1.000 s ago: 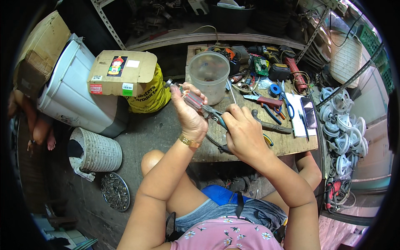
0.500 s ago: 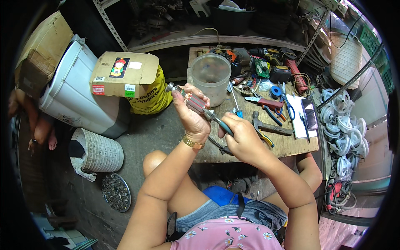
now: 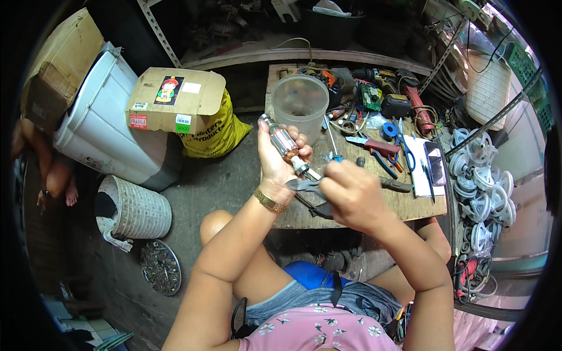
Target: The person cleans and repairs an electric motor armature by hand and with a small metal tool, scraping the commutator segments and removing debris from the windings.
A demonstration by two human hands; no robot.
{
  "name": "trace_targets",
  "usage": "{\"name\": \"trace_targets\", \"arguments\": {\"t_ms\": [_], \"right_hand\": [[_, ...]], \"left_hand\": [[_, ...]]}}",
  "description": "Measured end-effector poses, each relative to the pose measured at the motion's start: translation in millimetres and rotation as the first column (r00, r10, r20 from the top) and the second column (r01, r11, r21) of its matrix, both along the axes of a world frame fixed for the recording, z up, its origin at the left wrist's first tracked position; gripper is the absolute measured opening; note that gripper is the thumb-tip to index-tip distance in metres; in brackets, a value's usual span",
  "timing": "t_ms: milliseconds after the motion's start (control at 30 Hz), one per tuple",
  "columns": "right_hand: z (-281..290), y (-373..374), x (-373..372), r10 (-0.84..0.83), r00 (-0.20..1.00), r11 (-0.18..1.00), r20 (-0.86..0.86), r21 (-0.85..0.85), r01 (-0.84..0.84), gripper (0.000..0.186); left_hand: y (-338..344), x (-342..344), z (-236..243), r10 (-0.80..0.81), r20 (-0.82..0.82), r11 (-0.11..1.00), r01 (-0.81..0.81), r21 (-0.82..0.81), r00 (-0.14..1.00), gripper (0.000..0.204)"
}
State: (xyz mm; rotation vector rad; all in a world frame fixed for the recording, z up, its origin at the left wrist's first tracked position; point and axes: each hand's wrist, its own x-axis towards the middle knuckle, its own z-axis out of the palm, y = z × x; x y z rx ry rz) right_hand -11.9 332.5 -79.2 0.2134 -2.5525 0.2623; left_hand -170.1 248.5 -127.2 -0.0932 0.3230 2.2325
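Motor rotor [image 3: 283, 140] silver-grey with copper-coloured windings [image 3: 291, 154], pliers [image 3: 305, 185] dark grey, wristwatch [image 3: 269, 200] gold-toned, tabletop [image 3: 404, 206] light brown, shirt [image 3: 319, 330] pink with white daisies, bag [image 3: 225, 137] yellow with dark lettering

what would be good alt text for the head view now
A person's left hand holds up a small motor part at a wooden table, while the blurred right hand grips pliers close by. A clear bucket, hammer and scissors are on the table; a yellow bag stands to its left.

At upper left, we saw red and green labels [image 3: 183, 128] on a cardboard box [image 3: 190, 104], black lettering [image 3: 206, 134] on a yellow bag [image 3: 233, 130].
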Motion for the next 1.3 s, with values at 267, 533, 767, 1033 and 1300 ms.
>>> {"name": "trace_targets", "arguments": {"t_ms": [267,533,767,1033,1300], "right_hand": [[-7.8,17.0,12.8,-0.246,0.967,0.968,0.069,0.071,0.241,0.023],[-0.4,8.0,0.2,-0.340,0.940,0.904,-0.019,0.270,0.332,0.021],[2.9,13.1,-7.2,-0.289,0.957,0.917,-0.011,0.284,0.280,0.016],[9.7,18.8,-10.7,-0.264,0.964,0.908,-0.027,0.331,0.258,0.015],[15.3,20.8,-11.4,-0.234,0.971,0.912,0.043,0.355,0.204,0.012]], "left_hand": [[-1.5,-0.5,10.6,-0.001,0.016,1.000,0.001,-0.004,1.000,0.048],[-3.2,0.2,9.2,0.072,-0.015,0.992,-0.073,-0.105,0.997,0.044],[-3.0,-3.6,7.9,0.018,0.013,0.994,-0.016,-0.105,1.000,0.044],[-3.7,-1.7,8.2,-0.018,-0.055,0.984,0.008,-0.178,0.998,0.041],[2.2,1.0,2.5,0.035,-0.135,0.970,-0.066,-0.233,0.990,0.039]]}}
